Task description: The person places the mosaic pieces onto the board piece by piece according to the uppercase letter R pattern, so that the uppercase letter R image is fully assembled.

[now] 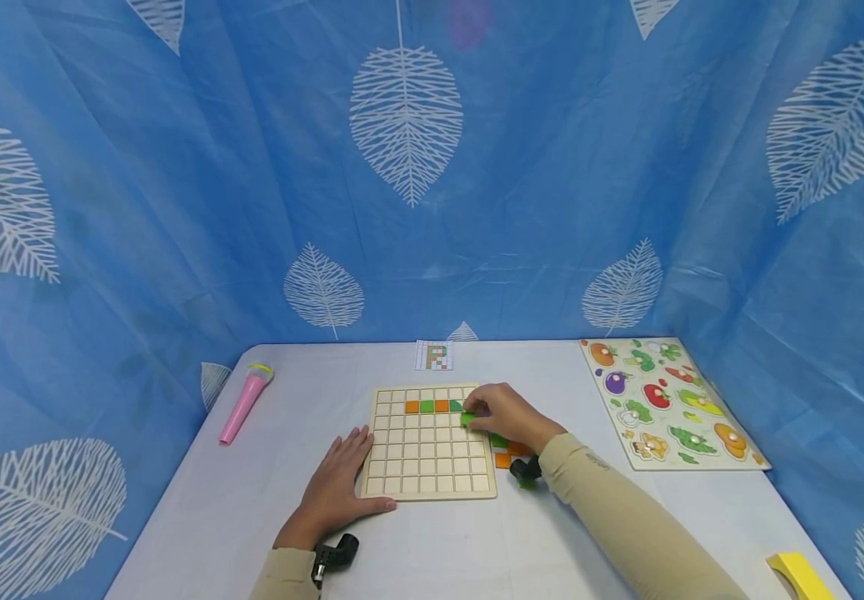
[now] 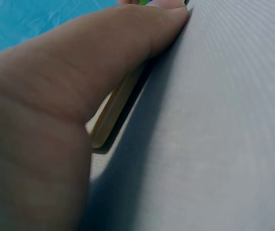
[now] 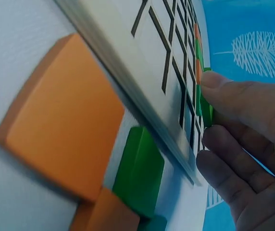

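The left hand (image 1: 336,483), fingers straight, rests at the board's (image 1: 429,454) left side, so it should stay still. The right hand (image 1: 510,414) pinches a green tile (image 1: 466,419) near the board's far right corner, maybe touching it.

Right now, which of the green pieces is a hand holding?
The green piece pinched by the right hand. The other green ones in view lie on the board or the table, held by no hand.

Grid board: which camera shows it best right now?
The head view: it shows nearly the whole grid board from above, with the right hand hiding part of its upper right. The left wrist shows only some edge beyond the left hand; the right wrist shows part, steeply slanted.
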Demonstrator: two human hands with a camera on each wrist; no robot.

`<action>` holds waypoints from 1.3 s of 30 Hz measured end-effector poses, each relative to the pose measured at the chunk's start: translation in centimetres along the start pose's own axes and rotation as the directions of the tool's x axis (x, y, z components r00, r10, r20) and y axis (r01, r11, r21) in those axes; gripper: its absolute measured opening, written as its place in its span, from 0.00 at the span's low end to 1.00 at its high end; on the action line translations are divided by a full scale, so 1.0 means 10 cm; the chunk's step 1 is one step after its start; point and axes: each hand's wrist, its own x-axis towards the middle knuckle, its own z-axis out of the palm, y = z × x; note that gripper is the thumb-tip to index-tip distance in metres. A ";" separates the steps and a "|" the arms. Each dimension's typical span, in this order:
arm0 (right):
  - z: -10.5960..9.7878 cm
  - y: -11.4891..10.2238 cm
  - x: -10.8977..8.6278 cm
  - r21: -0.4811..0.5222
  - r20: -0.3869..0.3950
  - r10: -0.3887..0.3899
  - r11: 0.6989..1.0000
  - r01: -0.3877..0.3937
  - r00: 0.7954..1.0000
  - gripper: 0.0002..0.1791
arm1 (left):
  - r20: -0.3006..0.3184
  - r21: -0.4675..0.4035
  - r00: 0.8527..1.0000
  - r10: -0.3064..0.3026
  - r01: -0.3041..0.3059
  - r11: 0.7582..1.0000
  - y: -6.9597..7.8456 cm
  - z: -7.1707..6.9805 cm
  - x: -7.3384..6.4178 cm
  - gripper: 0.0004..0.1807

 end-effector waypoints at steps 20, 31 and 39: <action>0.19 -0.08 0.09 -0.090 -0.054 -0.044 0.995 0.039 0.998 0.11 | 0.006 -0.005 1.000 -0.020 0.020 1.000 0.06 0.00 -0.02 0.72; 0.22 -0.08 0.05 -0.059 -0.089 0.001 0.998 -0.006 0.996 0.12 | 0.013 0.010 0.999 -0.039 0.039 0.999 0.07 0.00 -0.02 0.72; 0.16 -0.07 0.04 -0.003 -0.081 0.035 0.999 -0.036 0.996 0.09 | -0.002 0.005 1.000 -0.022 0.022 1.000 0.07 0.00 -0.02 0.71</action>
